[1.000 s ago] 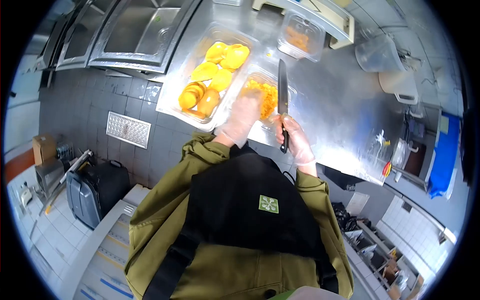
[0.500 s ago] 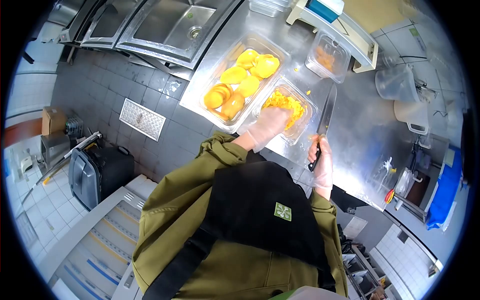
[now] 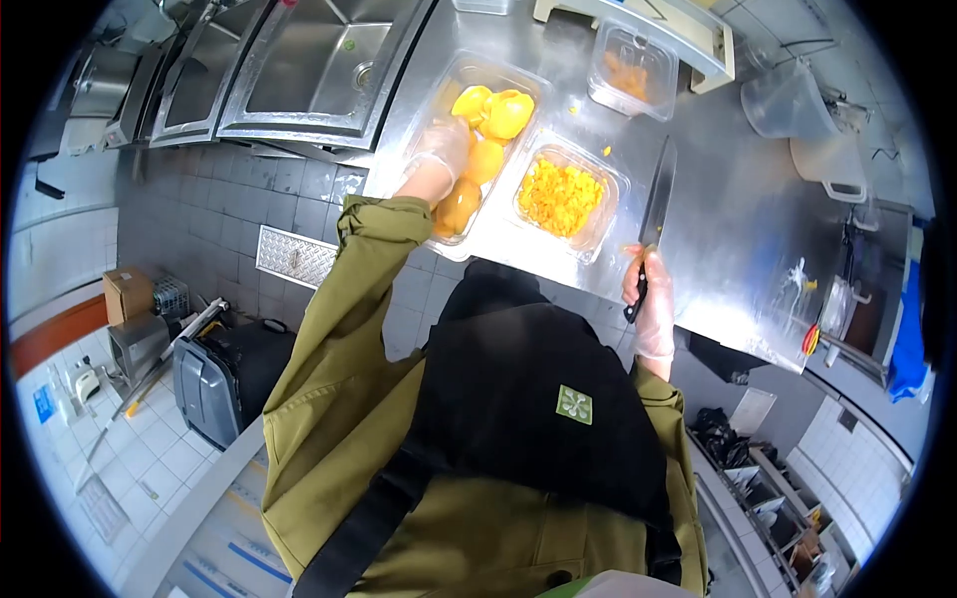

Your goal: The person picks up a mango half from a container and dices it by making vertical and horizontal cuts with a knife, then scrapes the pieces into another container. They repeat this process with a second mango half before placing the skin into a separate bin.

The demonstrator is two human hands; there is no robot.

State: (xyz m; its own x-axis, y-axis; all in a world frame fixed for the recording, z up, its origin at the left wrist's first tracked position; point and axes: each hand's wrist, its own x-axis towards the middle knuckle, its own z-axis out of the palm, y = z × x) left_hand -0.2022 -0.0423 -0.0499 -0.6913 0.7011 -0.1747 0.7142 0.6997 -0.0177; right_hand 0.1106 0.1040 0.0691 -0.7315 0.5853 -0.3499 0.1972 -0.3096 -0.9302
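My left hand, in a clear glove, reaches into a long clear tray and touches or covers yellow fruit pieces that look like peeled mango. Its fingertips are hard to make out against the fruit. Beside that tray sits a smaller clear container of diced yellow fruit. My gloved right hand is closed around the black handle of a long kitchen knife. The blade lies along the steel counter, pointing away from me.
Behind the diced fruit stands another clear container with orange pieces, near a cream rack. Large clear jugs are at the right back. Steel sinks adjoin on the left. The steel counter's front edge is close to my body.
My left hand has left the diced fruit and moved left into the tray of larger pieces. The right hand still grips the knife. The whole view has shifted slightly.
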